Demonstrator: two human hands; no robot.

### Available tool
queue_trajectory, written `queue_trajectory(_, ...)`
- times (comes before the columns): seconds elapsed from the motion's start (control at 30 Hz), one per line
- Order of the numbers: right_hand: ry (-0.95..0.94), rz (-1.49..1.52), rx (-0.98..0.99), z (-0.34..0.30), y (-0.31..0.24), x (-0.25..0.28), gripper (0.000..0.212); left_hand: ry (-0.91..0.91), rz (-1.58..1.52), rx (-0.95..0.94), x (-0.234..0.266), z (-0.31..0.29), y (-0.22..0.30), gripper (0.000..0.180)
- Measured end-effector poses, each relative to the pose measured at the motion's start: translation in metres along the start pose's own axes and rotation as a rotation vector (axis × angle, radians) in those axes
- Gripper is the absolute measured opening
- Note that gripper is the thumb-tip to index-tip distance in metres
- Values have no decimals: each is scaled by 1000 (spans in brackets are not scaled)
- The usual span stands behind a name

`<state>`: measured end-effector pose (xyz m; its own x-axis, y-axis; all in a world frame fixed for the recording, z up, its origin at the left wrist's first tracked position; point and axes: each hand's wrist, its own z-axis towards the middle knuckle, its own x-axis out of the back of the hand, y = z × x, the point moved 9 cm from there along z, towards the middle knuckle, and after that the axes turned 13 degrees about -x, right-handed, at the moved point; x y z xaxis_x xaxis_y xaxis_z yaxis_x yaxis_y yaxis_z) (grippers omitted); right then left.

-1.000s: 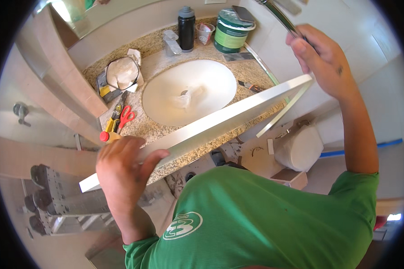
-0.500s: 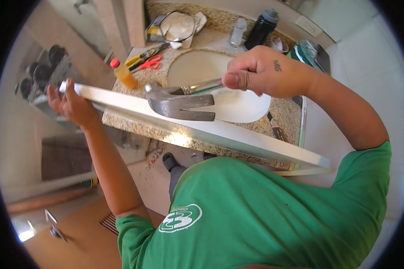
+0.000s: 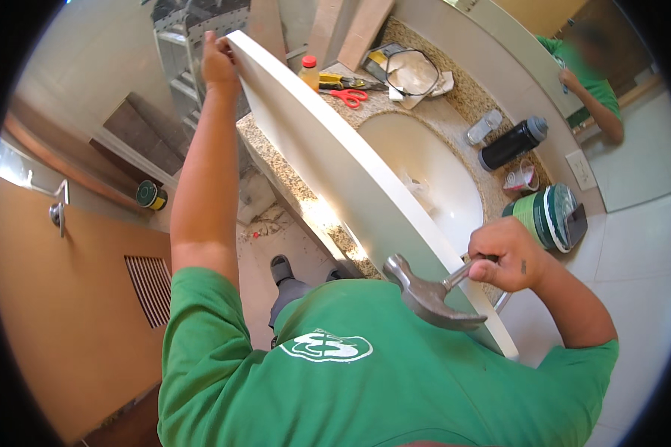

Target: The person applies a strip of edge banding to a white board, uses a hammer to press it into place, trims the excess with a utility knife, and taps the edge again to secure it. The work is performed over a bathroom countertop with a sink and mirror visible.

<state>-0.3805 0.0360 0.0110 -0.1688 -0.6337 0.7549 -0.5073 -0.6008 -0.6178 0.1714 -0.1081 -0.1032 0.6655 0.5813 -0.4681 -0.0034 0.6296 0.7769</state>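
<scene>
Basically, a white panel (image 3: pixel 350 153) is held slantwise along the front edge of the granite countertop (image 3: pixel 276 158), both its ends reaching past that edge. Its far end is gripped by the left hand (image 3: pixel 220 63), fingers closed around the border. The hammer (image 3: pixel 434 296) is held by the handle in the right hand (image 3: pixel 505 255), fist tight; its metal head is seen in front of the panel's near end, contact can't be told. Whether the panel is supported by the countertop can't be told either.

An oval sink (image 3: pixel 425 167) is set mid-countertop. Near the left end are placed a red-capped bottle (image 3: pixel 309 73), yellow-and-black snips (image 3: pixel 343 81) and red scissors (image 3: pixel 347 97). White paper (image 3: pixel 441 84) is laid by the back left corner. Along the back edge are lined a clear container (image 3: pixel 484 127), a black bottle (image 3: pixel 508 145) and a cup (image 3: pixel 522 177); a green tub (image 3: pixel 533 214) is set toward the back right corner. A mirror (image 3: pixel 634 160) is mounted behind.
</scene>
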Motion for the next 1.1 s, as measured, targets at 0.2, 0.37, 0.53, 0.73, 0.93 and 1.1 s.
queue_trajectory(0.2,24,-35,53,-2,-2,-5,51,132,-90,58,-6,-21,-20,51)
queue_trajectory(0.37,-2,-120,89,10,-15,-7,51,129,235,-79,4,-27,-6,50)
queue_trajectory(0.53,-19,-139,93,49,-21,-4,50,76,568,-295,7,-27,8,45)
queue_trajectory(0.73,-11,-197,92,119,-30,8,47,66,427,-190,14,-24,-7,34)
queue_trajectory(0.93,-1,-248,168,195,-53,23,51,44,580,-335,9,-22,-6,34)
queue_trajectory(1.1,-23,-325,58,264,-54,32,61,-14,540,-287,3,-16,-20,39)
